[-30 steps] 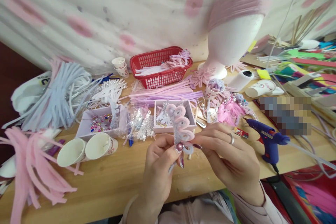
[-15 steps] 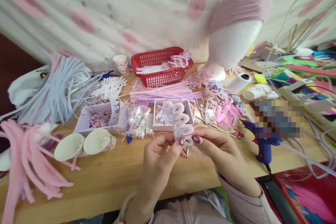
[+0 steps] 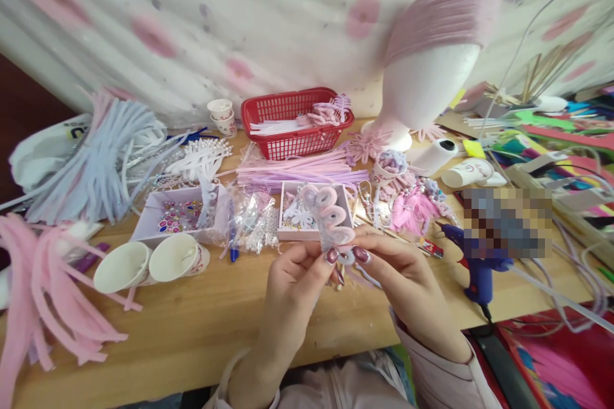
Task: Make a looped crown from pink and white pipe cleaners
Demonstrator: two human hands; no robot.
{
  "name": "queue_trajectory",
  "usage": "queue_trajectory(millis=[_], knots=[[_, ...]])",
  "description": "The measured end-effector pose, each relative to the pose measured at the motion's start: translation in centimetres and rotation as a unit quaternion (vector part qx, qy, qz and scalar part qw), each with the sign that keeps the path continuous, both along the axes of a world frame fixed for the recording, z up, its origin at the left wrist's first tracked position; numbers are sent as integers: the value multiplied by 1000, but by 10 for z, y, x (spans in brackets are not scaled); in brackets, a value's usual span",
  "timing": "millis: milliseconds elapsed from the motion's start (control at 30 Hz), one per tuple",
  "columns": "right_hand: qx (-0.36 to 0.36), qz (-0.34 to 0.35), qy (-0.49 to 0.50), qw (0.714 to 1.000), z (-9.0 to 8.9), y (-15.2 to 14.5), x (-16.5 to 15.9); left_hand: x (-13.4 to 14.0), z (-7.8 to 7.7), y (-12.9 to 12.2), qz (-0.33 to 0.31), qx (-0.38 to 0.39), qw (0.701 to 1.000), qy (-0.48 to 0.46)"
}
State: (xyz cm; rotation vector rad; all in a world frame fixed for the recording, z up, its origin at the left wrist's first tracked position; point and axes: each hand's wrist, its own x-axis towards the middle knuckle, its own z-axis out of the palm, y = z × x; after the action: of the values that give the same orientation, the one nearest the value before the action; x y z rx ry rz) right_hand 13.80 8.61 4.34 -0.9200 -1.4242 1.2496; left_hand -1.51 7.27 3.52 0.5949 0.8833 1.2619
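Pressure is the chief worry at the middle of the frame, where the looped piece (image 3: 322,212), fuzzy in pale pink and grey, stands upright between both hands. The left hand (image 3: 290,294) is clamped on its lower left edge, thumb against fingers; the right hand (image 3: 407,275) pinches the lowest loop, thumb tips almost meeting. Squeezing too hard could flatten that loop, and slack in the left-hand pinch might let the upper loops, which nothing supports, lean or spread. A thin pale strand trails under the right hand, partly hidden; if it snags on a finger, it could tug the bottom loop askew. Where it joins cannot be made out.

Should both pinches slip, the piece would likely drop onto the surface (image 3: 201,339) below. Just behind it sits the pale box (image 3: 292,236) of small beads, which a forward jerk could tip. At right, the glue gun (image 3: 480,275) points its nozzle toward the right hand; a careless outward sweep might brush it, and whether it is hot cannot be told.
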Motion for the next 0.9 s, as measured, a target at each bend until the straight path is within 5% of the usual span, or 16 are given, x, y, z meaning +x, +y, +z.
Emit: queue_trajectory(millis=[333, 600, 767, 900], knots=[[3, -5, -19, 1000, 2, -2, -1, 2, -1, 3, -30, -40, 996, -73], [80, -109, -104, 985, 2, -6, 1, 0, -2, 1, 18, -34, 999, -36], [30, -200, -3, 979, 0, -6, 5, -2, -8, 2, 42, 1, 998, -36], [70, -234, 28, 969, -2, -8, 8, -2, -10, 0, 45, 17, 999, -23]])
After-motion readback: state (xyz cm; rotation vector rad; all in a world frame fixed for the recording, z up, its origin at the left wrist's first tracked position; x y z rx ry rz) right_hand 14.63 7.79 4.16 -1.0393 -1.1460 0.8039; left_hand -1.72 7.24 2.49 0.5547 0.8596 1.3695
